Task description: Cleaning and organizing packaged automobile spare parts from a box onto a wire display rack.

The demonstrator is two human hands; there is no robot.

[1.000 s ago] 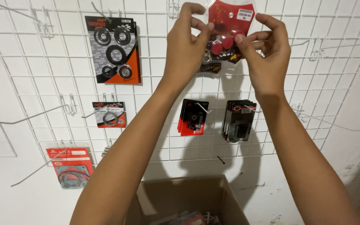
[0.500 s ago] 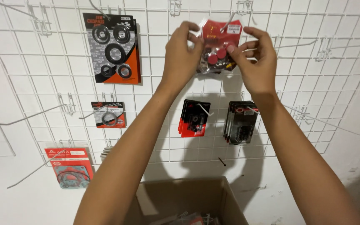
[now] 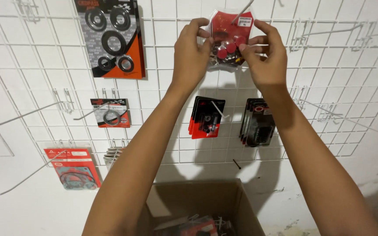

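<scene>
Red and clear plastic fills the small packet [image 3: 228,39] that both hands hold up against the white wire grid [image 3: 167,87] on the wall. The left hand [image 3: 191,52] pinches the packet's left edge between thumb and fingers, and the right hand [image 3: 265,54] grips the right edge the same way, so both are closed on it. Inside the packet sit a few round red pieces and some darker parts. A metal hook [image 3: 241,11] sticks out from the grid and passes through the top of the packet, near its hanging hole.

The step in hand looks like hanging the packet on that hook. It seems almost seated, though I cannot tell how far along the hook it has slid. The next move calls for pushing the packet straight back along the hook with both hands level, so the hole does not tear, and only then loosening the fingers.

Other goods hang nearby: a large black and orange card with rubber rings [image 3: 109,37] up left, a small card with one ring [image 3: 110,113] under it, a red card [image 3: 73,168] lower left, a red and black pack [image 3: 206,117] and a dark pack [image 3: 257,122] below the hands. An open cardboard box [image 3: 197,201] stands at the bottom with more packs inside.
</scene>
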